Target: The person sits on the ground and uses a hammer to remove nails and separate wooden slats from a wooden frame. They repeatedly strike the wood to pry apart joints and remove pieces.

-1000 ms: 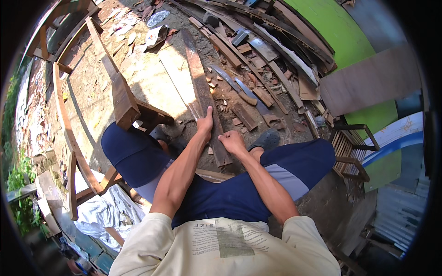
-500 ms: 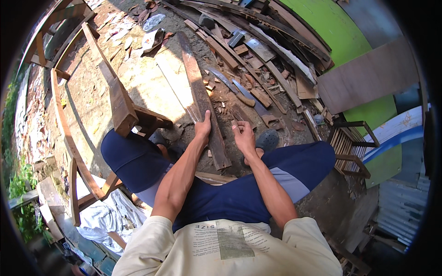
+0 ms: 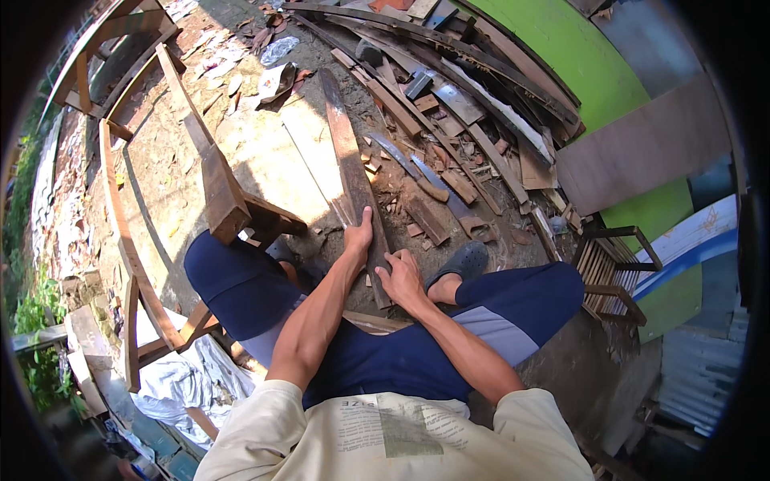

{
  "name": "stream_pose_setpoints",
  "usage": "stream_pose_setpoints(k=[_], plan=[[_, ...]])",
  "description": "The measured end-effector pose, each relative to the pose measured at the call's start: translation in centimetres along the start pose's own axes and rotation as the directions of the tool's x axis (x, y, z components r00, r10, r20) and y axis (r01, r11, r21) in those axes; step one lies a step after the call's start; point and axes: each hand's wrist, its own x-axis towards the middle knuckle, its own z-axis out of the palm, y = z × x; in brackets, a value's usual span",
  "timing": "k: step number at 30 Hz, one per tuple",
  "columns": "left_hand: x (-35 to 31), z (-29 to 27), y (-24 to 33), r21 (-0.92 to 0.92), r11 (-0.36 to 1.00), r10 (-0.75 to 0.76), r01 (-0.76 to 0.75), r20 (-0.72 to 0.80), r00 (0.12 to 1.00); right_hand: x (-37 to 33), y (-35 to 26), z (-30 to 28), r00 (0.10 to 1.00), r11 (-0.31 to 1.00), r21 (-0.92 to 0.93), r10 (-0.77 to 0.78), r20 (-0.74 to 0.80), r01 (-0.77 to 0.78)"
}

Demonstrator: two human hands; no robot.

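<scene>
A long, dark brown wooden plank [image 3: 350, 164] slopes away from between my legs, its far end on the ground. My left hand [image 3: 359, 234] is wrapped round its left edge, thumb pointing up along the wood. Closer to me, my right hand [image 3: 403, 279] has its fingers curled at the plank's right edge, with thumb and forefinger against the wood. Right of the plank lie a long-bladed knife with a wooden handle [image 3: 431, 190] and a handsaw [image 3: 439, 184]. Near them on the ground is a short wooden block [image 3: 427, 221].
A wooden frame [image 3: 224, 204] stands close by my left knee. Stacked boards [image 3: 481, 88] fill the far right, with a green panel [image 3: 553, 48] behind. A small slatted wooden rack [image 3: 613, 268] stands to my right. Wood scraps and litter cover the ground.
My right hand has come left and toward me, from beside the short block to the plank's edge. My left hand keeps its hold on the plank. The view has shifted slightly.
</scene>
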Motion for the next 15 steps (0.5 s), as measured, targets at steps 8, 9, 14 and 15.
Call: stream_pose_setpoints(k=[8, 9, 14, 15], plan=[[-0.8, 0.3, 0.7, 0.116, 0.990, 0.084, -0.084, 0.001, 0.996, 3.0, 2.2, -0.2, 0.901, 0.829, 0.354, 0.408, 0.147, -0.433], [-0.9, 0.1, 0.7, 0.128, 0.986, 0.104, -0.104, 0.014, 0.995, 3.2, 2.1, -0.2, 0.882, 0.806, 0.357, 0.435, 0.183, -0.472], [-2.2, 0.4, 1.3, 0.167, 0.971, 0.166, -0.172, 0.054, 0.985, 4.3, 4.3, 1.3, 0.814, 0.706, 0.404, 0.504, 0.289, -0.581], [-1.6, -0.3, 0.8, 0.193, 0.967, 0.165, -0.167, 0.026, 0.986, 4.6, 3.4, 1.4, 0.794, 0.683, 0.407, 0.504, 0.339, -0.607]])
